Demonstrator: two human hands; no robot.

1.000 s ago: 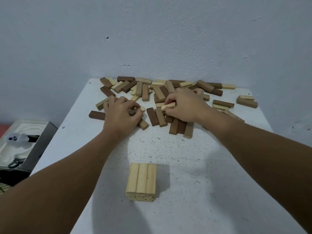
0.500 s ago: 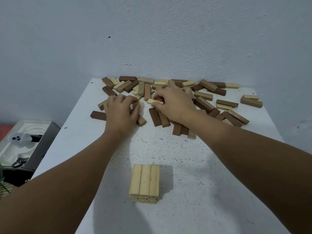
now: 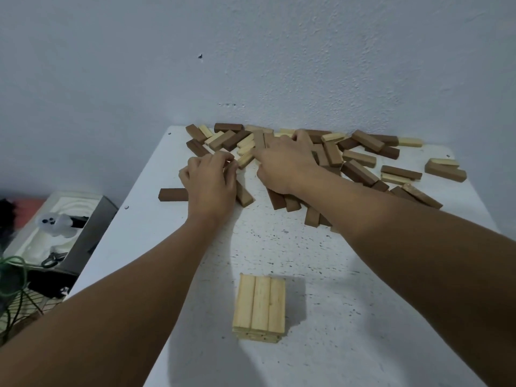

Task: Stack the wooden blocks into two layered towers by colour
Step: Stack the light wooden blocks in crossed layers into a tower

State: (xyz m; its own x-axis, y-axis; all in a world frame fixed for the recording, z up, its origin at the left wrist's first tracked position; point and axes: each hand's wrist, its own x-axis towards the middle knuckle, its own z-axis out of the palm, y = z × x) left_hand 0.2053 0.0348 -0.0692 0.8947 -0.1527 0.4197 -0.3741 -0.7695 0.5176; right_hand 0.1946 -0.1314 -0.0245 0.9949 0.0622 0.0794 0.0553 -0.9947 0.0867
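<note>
A short tower of light wooden blocks (image 3: 260, 305) stands near the front of the white table (image 3: 368, 308), three blocks across its top layer. A loose pile of light and dark brown blocks (image 3: 360, 160) is strewn along the far edge by the wall. My left hand (image 3: 210, 185) sits at the pile's left side, fingers curled round a light block that is mostly hidden. My right hand (image 3: 284, 163) reaches deeper into the pile, fingers bent down over blocks at the back; what it holds is hidden. One dark block (image 3: 173, 194) lies alone to the left.
A grey wall rises right behind the pile. Left of the table, lower down, is an open box (image 3: 83, 236) holding a white object (image 3: 57, 223), with a green cord (image 3: 14, 272) beside it. The table's left edge runs close to my left forearm.
My right hand has moved from the middle of the pile towards its back, and the light block it pinched is out of sight. My left hand stayed almost in place.
</note>
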